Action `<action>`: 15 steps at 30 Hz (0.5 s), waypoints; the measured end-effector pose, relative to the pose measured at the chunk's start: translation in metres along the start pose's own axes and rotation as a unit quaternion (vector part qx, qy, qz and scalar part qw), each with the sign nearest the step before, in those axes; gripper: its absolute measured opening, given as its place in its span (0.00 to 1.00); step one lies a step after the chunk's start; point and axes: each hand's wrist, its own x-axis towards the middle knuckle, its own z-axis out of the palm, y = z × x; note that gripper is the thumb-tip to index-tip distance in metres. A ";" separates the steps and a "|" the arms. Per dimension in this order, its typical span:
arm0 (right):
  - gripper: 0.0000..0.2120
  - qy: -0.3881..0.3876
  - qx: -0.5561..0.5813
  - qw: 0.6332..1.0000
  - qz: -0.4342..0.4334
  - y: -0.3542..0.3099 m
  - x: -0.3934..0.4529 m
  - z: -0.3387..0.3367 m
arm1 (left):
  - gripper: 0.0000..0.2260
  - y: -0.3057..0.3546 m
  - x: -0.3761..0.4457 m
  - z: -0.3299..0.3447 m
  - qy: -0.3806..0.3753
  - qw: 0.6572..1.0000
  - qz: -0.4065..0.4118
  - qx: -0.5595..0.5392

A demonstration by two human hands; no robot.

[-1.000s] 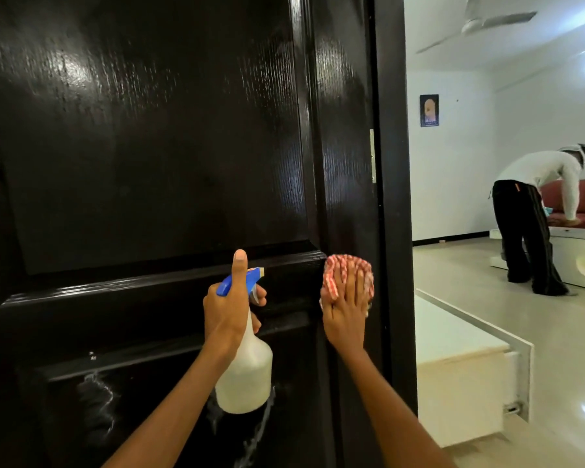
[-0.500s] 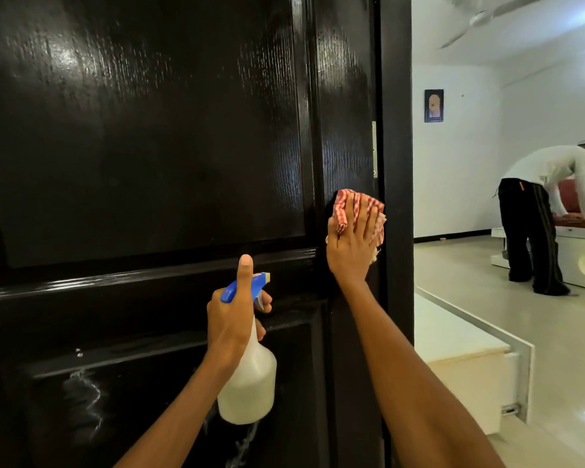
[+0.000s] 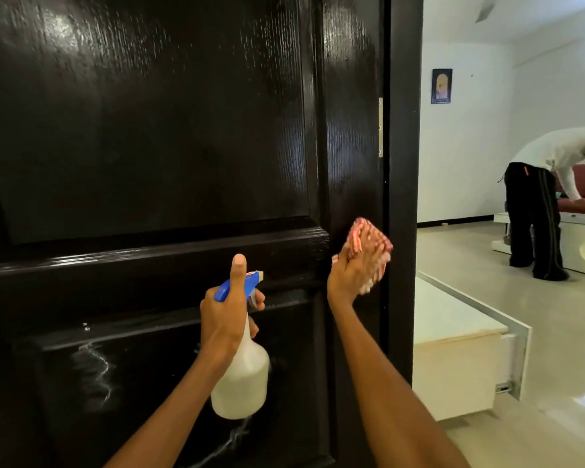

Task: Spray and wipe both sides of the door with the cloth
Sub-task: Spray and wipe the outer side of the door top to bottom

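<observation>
A glossy black panelled door (image 3: 156, 136) fills the left and middle of the view. My left hand (image 3: 225, 314) grips a white spray bottle (image 3: 242, 383) with a blue head in front of the lower panel, thumb up beside the nozzle. My right hand (image 3: 353, 271) presses a red and white checked cloth (image 3: 368, 238) flat against the door's right stile, near its edge; the fingers are blurred. White streaks of spray (image 3: 95, 366) run down the lower panel.
The black door frame (image 3: 402, 197) stands right of the door, with a metal hinge (image 3: 381, 126) in the gap. Beyond it, a white low cabinet (image 3: 453, 352) sits on a pale floor. A person (image 3: 541, 197) bends over a red sofa at far right.
My right hand slid the cloth up the stile and has come back down to mid height. My left hand and the bottle have stayed nearly in place.
</observation>
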 end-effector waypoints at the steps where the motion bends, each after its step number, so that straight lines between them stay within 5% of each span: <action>1: 0.32 0.001 -0.012 0.997 -0.070 -0.017 0.010 0.005 | 0.37 -0.001 0.001 -0.003 0.003 1.000 0.002 0.002; 5: 0.28 -0.030 -0.078 0.965 -0.249 -0.034 0.005 0.016 | 0.36 -0.009 0.003 -0.015 0.027 1.000 -0.001 -0.004; 9: 0.32 -0.124 -0.102 0.921 -0.355 0.016 -0.092 0.025 | 0.35 -0.026 -0.005 -0.037 0.061 0.998 -0.011 -0.004; 13: 0.36 -0.249 -0.146 0.785 -0.549 0.024 -0.142 0.033 | 0.34 -0.042 -0.015 -0.059 0.111 0.994 -0.009 0.003; 15: 0.36 -0.244 -0.158 0.758 -0.584 0.019 -0.128 0.028 | 0.34 -0.047 -0.017 -0.067 0.120 0.993 -0.010 0.007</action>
